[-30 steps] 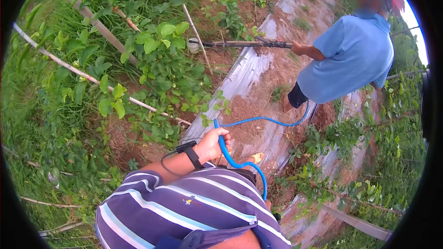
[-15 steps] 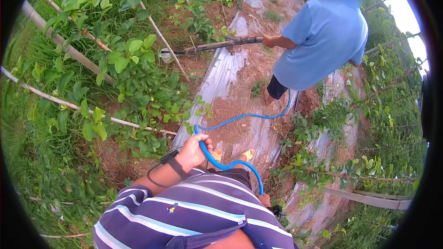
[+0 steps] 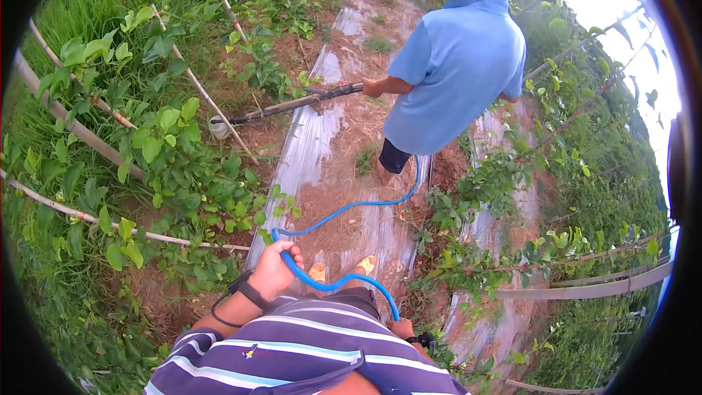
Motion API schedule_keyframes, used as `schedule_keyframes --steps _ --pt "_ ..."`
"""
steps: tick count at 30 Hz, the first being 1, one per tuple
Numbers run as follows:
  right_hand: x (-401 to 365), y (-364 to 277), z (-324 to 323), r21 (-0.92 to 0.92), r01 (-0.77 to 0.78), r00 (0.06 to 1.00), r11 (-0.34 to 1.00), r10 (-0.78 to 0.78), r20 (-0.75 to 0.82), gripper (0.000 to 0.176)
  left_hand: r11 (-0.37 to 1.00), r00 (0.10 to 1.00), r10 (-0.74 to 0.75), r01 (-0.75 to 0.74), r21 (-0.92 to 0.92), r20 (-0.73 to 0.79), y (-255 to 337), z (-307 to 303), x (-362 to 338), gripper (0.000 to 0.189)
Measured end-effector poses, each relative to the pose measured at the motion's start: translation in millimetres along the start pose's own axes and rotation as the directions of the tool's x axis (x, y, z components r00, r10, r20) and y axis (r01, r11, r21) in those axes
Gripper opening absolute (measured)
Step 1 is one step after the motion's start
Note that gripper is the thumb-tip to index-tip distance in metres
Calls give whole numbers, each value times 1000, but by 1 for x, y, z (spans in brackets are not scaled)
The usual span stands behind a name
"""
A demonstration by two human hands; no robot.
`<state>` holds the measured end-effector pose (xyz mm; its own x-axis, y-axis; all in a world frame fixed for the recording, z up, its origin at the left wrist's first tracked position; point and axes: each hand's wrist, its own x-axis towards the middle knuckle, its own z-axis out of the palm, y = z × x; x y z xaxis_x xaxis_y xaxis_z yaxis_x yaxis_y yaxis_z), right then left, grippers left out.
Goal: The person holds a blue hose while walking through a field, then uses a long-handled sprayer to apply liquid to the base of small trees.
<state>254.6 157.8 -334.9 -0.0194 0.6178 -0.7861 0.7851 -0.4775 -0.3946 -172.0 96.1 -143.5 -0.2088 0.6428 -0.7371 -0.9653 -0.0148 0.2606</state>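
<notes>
While a raised bed under silver plastic mulch (image 3: 314, 143) runs between staked green vines (image 3: 183, 168), a person in a pale blue shirt (image 3: 457, 66) aims a long dark spray lance (image 3: 292, 104) at the plants. A thin blue rubber hose (image 3: 351, 206) trails from that person's feet to the wearer's left hand (image 3: 276, 269), fingers curled tight around it, then loops past sandalled feet (image 3: 365, 265) to the right hand (image 3: 401, 329), whose grip cannot be told. Slack there could trip either worker; the bend at the fist could kink it.

Daylit field, plastic-mulched soil bed (image 3: 319, 143) between staked green vines (image 3: 183, 168)
</notes>
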Motion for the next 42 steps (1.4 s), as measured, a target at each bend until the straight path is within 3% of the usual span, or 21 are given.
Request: schedule_keyframes --steps 5,12,22,34,36,42 --pt "-5 0 1 33 -31 999 999 30 21 21 1000 999 14 -13 26 -38 -2 3 0 16" --pt "-6 1 0 -75 -11 1000 997 10 -7 26 1000 1000 -2 2 29 -1 -3 7 1 13" --pt "-21 -20 3 130 -34 998 991 27 53 13 999 1000 14 -14 48 -2 1 -1 3 16" --pt "-4 -7 3 132 -75 997 988 72 27 15 1000 1000 7 -6 -16 4 7 -9 2 14" --pt "3 -4 -2 34 -34 999 999 33 20 15 999 1000 -7 7 -49 11 8 -7 0 13" --pt "13 4 -5 140 -77 997 987 75 16 16 999 1000 -16 16 -32 -1 9 -9 3 14"
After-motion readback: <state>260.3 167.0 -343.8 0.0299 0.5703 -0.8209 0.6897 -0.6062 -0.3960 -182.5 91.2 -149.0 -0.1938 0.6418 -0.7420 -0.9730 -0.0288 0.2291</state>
